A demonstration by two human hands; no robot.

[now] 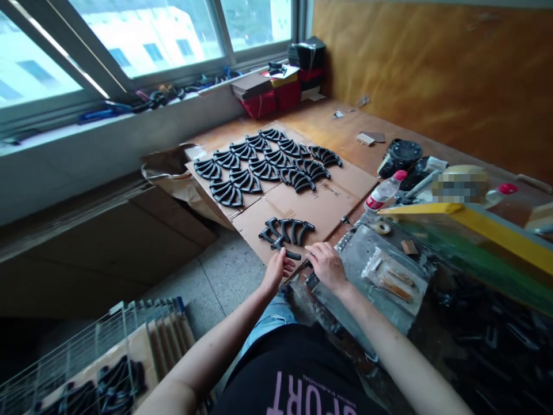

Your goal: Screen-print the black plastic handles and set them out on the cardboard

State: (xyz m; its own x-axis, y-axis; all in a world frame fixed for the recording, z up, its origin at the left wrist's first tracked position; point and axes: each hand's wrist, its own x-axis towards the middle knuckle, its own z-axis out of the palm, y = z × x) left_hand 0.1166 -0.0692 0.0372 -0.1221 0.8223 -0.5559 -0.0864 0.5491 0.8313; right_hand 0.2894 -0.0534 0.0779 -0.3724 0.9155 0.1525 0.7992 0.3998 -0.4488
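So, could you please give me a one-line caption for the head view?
Left hand and right hand at a black curved part beside rows of them on cardboard.

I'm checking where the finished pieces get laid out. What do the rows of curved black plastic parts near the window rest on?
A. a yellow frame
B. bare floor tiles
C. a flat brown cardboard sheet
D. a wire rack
C: the rows of curved black plastic parts lie fanned on the flat brown cardboard sheet spread over the wooden surface.

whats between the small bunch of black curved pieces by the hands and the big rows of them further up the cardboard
Only bare cardboard: in the head view a plain brown strip separates the near cluster from the far rows.
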